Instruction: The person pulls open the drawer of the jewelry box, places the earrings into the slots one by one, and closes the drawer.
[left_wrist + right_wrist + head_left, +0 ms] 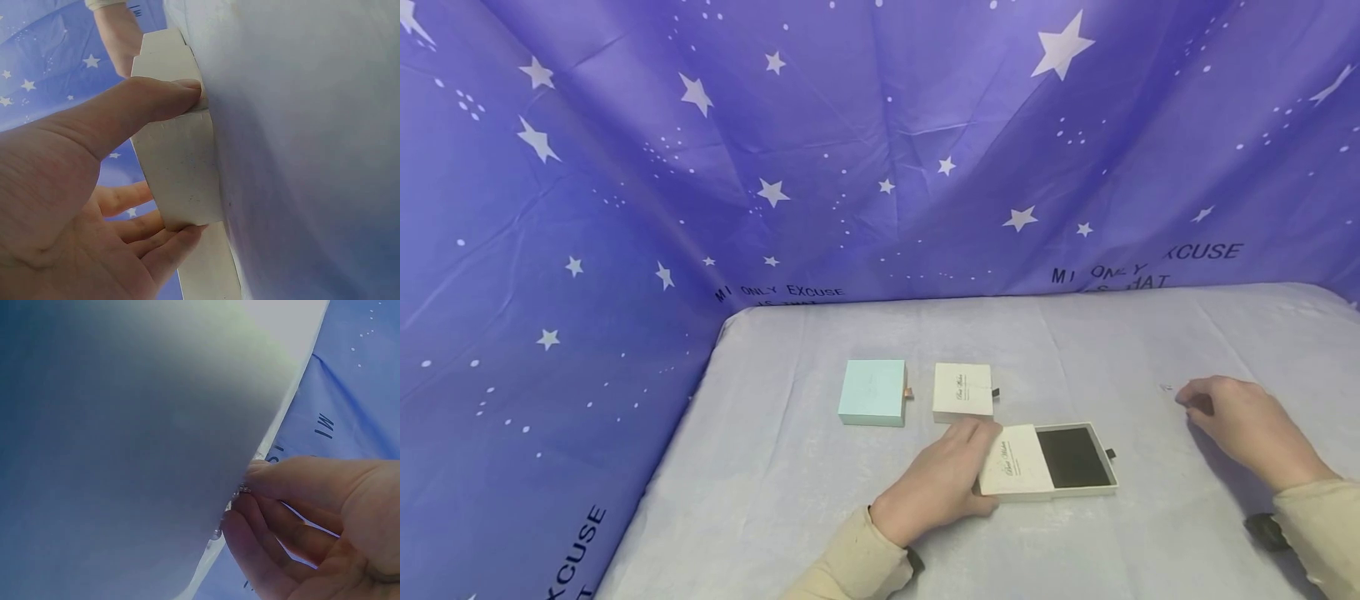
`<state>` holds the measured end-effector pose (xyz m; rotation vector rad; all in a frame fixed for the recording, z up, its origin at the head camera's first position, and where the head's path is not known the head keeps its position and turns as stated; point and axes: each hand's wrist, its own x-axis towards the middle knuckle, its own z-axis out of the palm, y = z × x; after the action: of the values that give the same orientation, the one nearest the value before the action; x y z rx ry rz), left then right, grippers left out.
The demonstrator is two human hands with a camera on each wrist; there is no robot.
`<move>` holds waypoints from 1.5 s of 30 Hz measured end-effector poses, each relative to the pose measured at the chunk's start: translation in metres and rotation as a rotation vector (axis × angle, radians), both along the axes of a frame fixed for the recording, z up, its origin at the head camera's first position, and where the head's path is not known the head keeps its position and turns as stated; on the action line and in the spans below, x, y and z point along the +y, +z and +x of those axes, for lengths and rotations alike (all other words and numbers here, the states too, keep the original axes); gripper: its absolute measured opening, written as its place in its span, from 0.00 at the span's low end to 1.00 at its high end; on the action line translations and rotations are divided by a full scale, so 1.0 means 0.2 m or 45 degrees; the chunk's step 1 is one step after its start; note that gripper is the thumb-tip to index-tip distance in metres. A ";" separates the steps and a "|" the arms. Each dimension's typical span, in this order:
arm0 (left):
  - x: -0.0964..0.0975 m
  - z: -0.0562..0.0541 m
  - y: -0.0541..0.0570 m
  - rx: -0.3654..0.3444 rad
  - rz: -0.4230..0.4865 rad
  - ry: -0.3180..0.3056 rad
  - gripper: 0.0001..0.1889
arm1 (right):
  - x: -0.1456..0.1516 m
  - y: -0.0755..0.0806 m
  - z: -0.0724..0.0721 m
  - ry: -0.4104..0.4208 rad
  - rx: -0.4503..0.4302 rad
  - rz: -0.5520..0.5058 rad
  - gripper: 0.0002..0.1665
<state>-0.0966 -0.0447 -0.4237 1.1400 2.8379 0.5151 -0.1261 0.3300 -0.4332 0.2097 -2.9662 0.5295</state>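
Observation:
My left hand point(942, 475) grips the left end of a cream cardboard drawer box point(1021, 457), thumb on the near side and fingers on the far side. The box's drawer point(1077, 457) is pulled out to the right, showing a dark pad inside and a black ribbon tab. Over to the right, my right hand point(1247, 421) pinches a small sparkling piece of jewellery point(245, 488) between thumb and fingertips, close over the cloth. Another tiny shiny piece point(215, 535) lies beside those fingertips; its exact kind is too small to make out.
Behind the drawer box stand a second cream box point(962, 388) with a black tab and a mint-green box point(872, 392) with an orange-brown tab. A pale cloth point(805, 500) covers the table. Purple star-printed curtains point(880, 150) hang along the back and left.

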 end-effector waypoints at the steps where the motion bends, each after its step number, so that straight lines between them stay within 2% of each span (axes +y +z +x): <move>1: 0.00 0.00 0.00 0.001 0.000 0.000 0.45 | 0.00 0.00 0.00 -0.002 0.006 0.000 0.09; 13: 0.00 0.00 0.00 0.004 -0.007 -0.003 0.46 | -0.01 0.01 0.02 -0.036 0.063 0.006 0.11; 19: 0.00 0.00 0.00 -0.018 -0.010 0.006 0.46 | -0.02 0.02 0.02 -0.003 0.116 -0.014 0.09; 33: 0.01 0.00 0.01 -0.062 -0.001 0.020 0.46 | -0.14 0.05 0.07 0.063 0.154 -0.077 0.13; 45: 0.00 0.00 0.01 -0.035 -0.008 0.010 0.45 | -0.26 0.08 0.13 0.113 0.231 -0.084 0.09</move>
<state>-0.0962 -0.0442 -0.4217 1.1127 2.8199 0.5176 -0.1009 0.2790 -0.4177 0.3639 -2.7691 0.5846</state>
